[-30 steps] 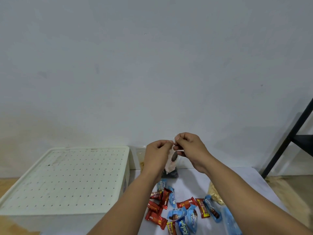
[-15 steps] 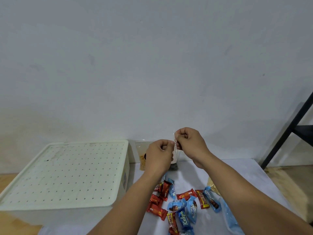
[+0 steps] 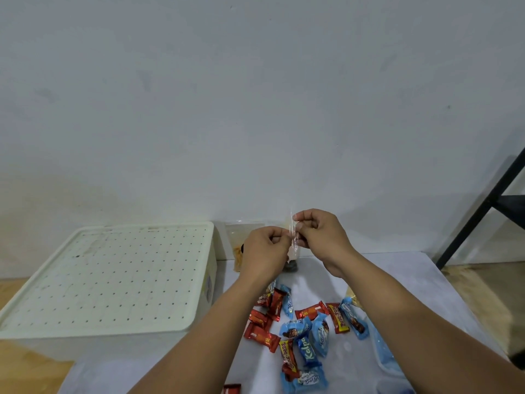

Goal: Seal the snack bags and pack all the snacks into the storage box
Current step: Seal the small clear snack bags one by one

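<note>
Both hands hold a small clear snack bag [image 3: 294, 245] upright above the white cloth, seen edge-on. My left hand [image 3: 265, 251] pinches its top from the left and my right hand [image 3: 321, 237] pinches it from the right. Dark snacks sit in the bag's bottom [image 3: 292, 267]. A cream storage box [image 3: 108, 280] with a dotted lid stands shut on the left. Several red and blue wrapped candies [image 3: 301, 328] lie scattered under my forearms.
Another clear bag [image 3: 241, 245] with orange snacks leans against the wall behind my left hand. A blue packet [image 3: 383, 356] lies partly under my right forearm. A black metal frame [image 3: 488, 206] stands at the right. The white cloth [image 3: 412, 280] covers the table.
The camera tilted down slightly. My hands shifted a little, my right hand staying high on the bag's top edge and my left hand closing in beside it.
</note>
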